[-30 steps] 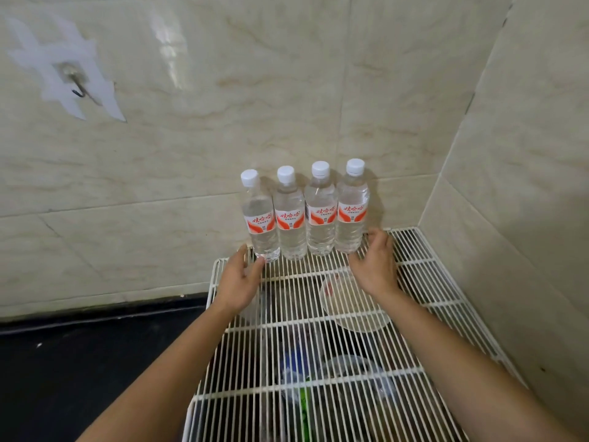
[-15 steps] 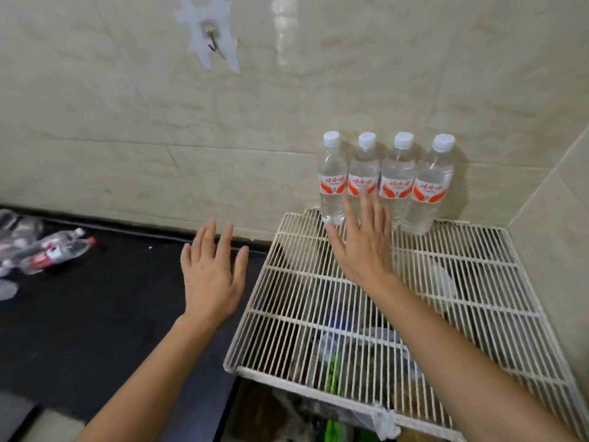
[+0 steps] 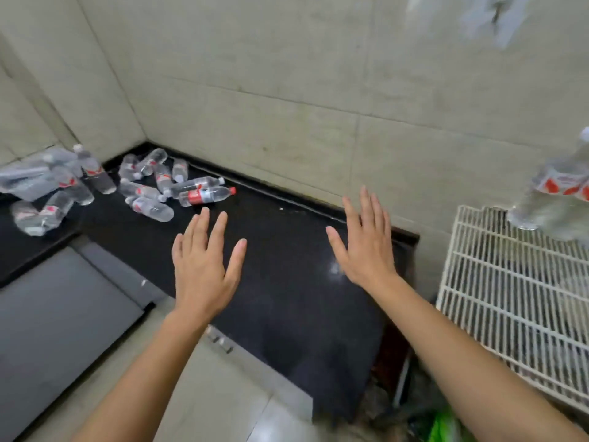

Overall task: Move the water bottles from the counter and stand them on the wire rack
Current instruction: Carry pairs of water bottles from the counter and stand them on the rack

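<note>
Several clear water bottles [image 3: 149, 186] with red-and-white labels lie scattered on the black counter [image 3: 287, 282] in its far left corner. One of them, a red-capped bottle [image 3: 207, 195], lies nearest to me. My left hand [image 3: 204, 266] and my right hand [image 3: 366, 247] hover flat over the counter, fingers spread, both empty. The white wire rack [image 3: 516, 298] is at the right edge. Blurred bottles [image 3: 554, 199] stand on its far end against the wall.
Beige tiled walls close the counter at the back and left. A grey panel [image 3: 57, 314] lies at the lower left. A dark gap separates the counter from the rack, with green packaging [image 3: 446, 422] below it. A wall hook [image 3: 494, 14] is at the top right.
My view has swung left from the rack to the counter. Both hands left the standing bottles and moved left over the counter, open and empty.
</note>
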The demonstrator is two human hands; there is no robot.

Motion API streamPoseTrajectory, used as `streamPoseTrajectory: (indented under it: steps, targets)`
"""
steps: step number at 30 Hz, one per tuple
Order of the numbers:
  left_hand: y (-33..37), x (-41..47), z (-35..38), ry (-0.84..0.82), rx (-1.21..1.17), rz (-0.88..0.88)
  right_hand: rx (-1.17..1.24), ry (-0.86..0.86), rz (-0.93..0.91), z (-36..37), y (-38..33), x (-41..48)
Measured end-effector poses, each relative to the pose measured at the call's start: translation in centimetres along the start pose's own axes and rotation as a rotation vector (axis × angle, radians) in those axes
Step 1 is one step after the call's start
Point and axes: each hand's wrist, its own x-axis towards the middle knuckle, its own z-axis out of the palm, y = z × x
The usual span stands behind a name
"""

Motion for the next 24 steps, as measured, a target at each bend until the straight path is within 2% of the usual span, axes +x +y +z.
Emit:
streamPoseTrajectory:
  steps: [6, 10, 14, 21, 24]
  targets:
    - [-16.7, -1.1, -5.2, -0.01, 0.061, -0.149, 0.109, -0.157, -0.142, 8.3, -17.9, 1.8]
    - [-24.1, -0.1, -6.0, -0.012, 0.087, -0.206, 0.146, -0.199, -0.233, 12.4, -25.3, 3.6]
    - [-28.9, 1.6, -4.1, -0.069, 0.1, -0.254, 0.137, -0.244, -0.241, 16.8, -28.5, 5.5]
    - [-36.9, 7.4, 2.3, -0.28, 0.176, -0.238, 0.134, -0.336, -0.192, 26.7, -30.7, 12.4]
    - [-39.6, 10.8, 4.8, -0.343, 0.176, -0.309, 0.141, -0.41, -0.183, 30.7, -31.5, 16.6]
